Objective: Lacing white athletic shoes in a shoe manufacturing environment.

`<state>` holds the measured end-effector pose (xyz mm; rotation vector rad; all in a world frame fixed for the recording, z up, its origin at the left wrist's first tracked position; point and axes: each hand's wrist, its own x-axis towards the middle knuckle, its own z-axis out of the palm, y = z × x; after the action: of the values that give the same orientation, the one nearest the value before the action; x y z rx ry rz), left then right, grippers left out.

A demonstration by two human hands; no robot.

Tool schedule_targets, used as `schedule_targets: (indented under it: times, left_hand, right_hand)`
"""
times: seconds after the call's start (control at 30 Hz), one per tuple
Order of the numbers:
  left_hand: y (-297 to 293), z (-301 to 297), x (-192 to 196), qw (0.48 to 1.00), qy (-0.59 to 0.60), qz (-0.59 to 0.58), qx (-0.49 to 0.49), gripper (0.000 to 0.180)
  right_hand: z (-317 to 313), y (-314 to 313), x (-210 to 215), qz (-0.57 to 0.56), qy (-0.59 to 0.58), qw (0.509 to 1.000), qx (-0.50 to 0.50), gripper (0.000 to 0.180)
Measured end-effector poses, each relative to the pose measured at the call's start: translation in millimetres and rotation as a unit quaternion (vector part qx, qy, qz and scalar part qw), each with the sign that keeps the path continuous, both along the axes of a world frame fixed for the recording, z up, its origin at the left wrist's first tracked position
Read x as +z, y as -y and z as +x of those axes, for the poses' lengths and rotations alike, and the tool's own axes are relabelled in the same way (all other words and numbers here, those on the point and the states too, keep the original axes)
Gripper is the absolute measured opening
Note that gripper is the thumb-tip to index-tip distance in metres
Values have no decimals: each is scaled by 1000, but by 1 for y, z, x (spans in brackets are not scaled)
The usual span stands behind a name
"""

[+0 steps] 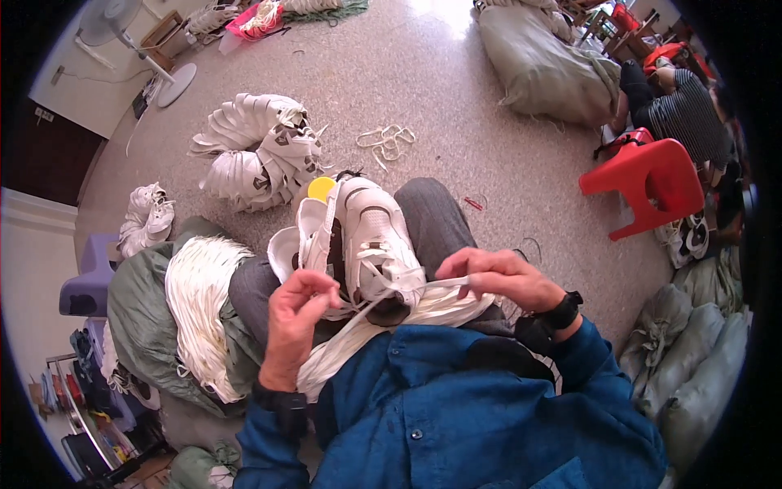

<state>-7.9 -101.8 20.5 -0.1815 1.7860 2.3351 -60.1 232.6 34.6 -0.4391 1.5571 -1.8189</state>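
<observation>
A white shoe upper (371, 236) rests on my lap, toe pointing away from me. My left hand (295, 314) pinches one end of a white lace (389, 295) beside the shoe's near left side. My right hand (498, 275) grips the other end of the same lace, stretched across the shoe's near edge. More white laces (444, 303) lie bunched across my lap under both hands. A yellow round piece (321, 188) shows just beyond the shoe.
A thick bundle of white laces (195, 310) lies on a green sack (134, 310) at my left. Stacked white uppers (257, 151) sit on the floor ahead, loose laces (387, 143) beyond. A red plastic stool (652, 183) and a seated person (680, 110) are at right.
</observation>
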Motion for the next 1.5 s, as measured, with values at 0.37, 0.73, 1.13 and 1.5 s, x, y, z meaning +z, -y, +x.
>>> schedule_targets:
  times: [0.37,0.73,1.13,1.5]
  left_hand:
    - [-50,-22,6,917,-163,-364,-21,8]
    - [-69,-42,-31,756,-228,-564,-241,14]
    - [-57,-43,-15,906,-45,-381,-181,20]
    - [31,-12,24,960,137,241,-33,17]
  right_hand:
    - [10,25,4,19,-97,976,193,23]
    - [16,61,-23,70,-135,943,296,21]
    - [16,36,-21,74,-125,968,205,23]
    - [3,17,18,-26,-96,992,83,19]
